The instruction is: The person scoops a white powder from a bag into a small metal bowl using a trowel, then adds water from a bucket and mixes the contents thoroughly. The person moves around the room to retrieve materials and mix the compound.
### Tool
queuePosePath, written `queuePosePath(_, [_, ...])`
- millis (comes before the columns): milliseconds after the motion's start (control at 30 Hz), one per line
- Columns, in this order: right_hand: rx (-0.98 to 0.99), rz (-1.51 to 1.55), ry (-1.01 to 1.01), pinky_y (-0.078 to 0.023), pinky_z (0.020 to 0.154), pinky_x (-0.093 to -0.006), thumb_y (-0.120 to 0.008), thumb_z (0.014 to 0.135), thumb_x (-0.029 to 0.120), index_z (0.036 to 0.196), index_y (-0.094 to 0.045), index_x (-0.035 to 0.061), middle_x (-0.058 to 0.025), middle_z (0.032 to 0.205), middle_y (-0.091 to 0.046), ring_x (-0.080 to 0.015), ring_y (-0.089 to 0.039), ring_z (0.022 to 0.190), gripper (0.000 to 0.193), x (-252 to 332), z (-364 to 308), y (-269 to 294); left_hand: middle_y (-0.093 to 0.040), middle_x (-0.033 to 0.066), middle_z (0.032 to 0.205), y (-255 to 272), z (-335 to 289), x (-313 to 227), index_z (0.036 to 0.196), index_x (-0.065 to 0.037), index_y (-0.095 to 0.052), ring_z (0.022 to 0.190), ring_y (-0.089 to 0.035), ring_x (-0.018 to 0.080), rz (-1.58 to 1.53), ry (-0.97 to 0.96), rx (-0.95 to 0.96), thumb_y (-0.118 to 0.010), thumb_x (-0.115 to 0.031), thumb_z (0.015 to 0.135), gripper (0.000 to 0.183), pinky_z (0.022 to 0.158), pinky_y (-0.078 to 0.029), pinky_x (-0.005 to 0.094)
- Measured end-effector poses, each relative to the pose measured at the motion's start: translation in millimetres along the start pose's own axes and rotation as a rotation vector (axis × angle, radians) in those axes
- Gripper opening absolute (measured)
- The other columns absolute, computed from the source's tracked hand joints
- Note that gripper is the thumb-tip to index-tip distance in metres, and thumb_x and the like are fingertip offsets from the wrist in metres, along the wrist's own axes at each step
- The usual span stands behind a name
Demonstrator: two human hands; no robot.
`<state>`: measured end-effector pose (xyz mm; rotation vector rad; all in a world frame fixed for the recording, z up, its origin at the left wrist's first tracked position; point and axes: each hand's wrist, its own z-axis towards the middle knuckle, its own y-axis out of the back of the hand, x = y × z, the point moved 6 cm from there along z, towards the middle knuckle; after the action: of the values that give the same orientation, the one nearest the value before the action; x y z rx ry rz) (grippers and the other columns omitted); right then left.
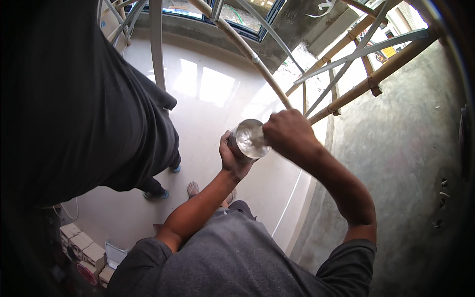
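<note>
My left hand (235, 158) is wrapped round the side of a round metal can (254, 153) in front of my body. The can's open mouth is turned up toward me, and whitish, wet-looking material (246, 138) shows inside. My right hand (289, 131) is closed in a fist at the can's right rim. A blurred, pale shape runs from that fist into the can's mouth; its kind is too smeared to make out. The right fingertips are hidden behind the back of the hand.
A person in dark clothes (99, 119) stands close on my left. Bamboo poles (242, 47) and grey metal tubes (156, 49) cross ahead and to the right. A rough grey wall (391, 148) rises at right. Stacked blocks (81, 242) sit lower left on the glossy pale floor (193, 114).
</note>
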<state>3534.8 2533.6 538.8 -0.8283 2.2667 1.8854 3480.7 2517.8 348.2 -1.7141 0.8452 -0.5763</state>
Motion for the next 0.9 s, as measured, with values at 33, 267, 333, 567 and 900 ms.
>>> queuePosePath(33, [0.15,0.034,-0.03,-0.056,0.07,-0.0384,-0.075,0.084,0.03,0.073,-0.075,0.0102,-0.0093,0.074,-0.072,-0.024,-0.072,0.072,0.023,6,4,8,-0.055,0.0086,0.138,8,3,-1,0.141,-0.013,-0.048,0.127,-0.053,0.0278,0.009,-0.014,0.021,-0.031,-0.058,0.095,0.066,0.105,-0.043,0.0485])
queuePosePath(267, [0.149,-0.003,0.003,-0.057,0.071,-0.0372,-0.077,0.082,0.036,0.079,-0.078,0.0114,-0.0083,0.074,-0.072,-0.0243,-0.072,0.073,0.025,2,5,10,-0.054,0.0091,0.139,4,7,5,0.141,-0.012,-0.049,0.127,-0.053,0.0275,0.019,-0.005,-0.013,-0.032,-0.059,0.095,0.067,0.105,-0.043,0.0486])
queuePosePath(333, [0.127,0.177,-0.057,-0.056,0.072,-0.0378,-0.077,0.082,0.038,0.079,-0.077,0.0097,-0.0092,0.075,-0.072,-0.0248,-0.072,0.075,0.028,-14,5,24,-0.055,0.0083,0.138,3,5,6,0.141,-0.013,-0.049,0.126,-0.053,0.0273,0.013,-0.004,0.069,-0.032,-0.059,0.095,0.067,0.104,-0.044,0.0482])
queuePosePath(567, [0.114,0.16,-0.013,-0.057,0.073,-0.0398,-0.079,0.079,0.041,0.078,-0.076,0.0083,-0.0111,0.076,-0.072,-0.0267,-0.072,0.075,0.033,-8,4,10,-0.055,0.0085,0.138,10,4,10,0.142,-0.013,-0.047,0.125,-0.053,0.0282,0.01,-0.011,0.038,-0.031,-0.059,0.095,0.068,0.103,-0.044,0.0493])
queuePosePath(900, [0.132,0.138,-0.054,-0.056,0.07,-0.036,-0.069,0.085,0.019,0.075,-0.073,0.0058,-0.01,0.08,-0.073,-0.0236,-0.073,0.082,0.017,-21,14,6,-0.056,0.0097,0.136,20,8,3,0.14,-0.012,-0.05,0.126,-0.054,0.0283,-0.096,-0.042,0.027,-0.035,-0.055,0.095,0.064,0.105,-0.044,0.0497])
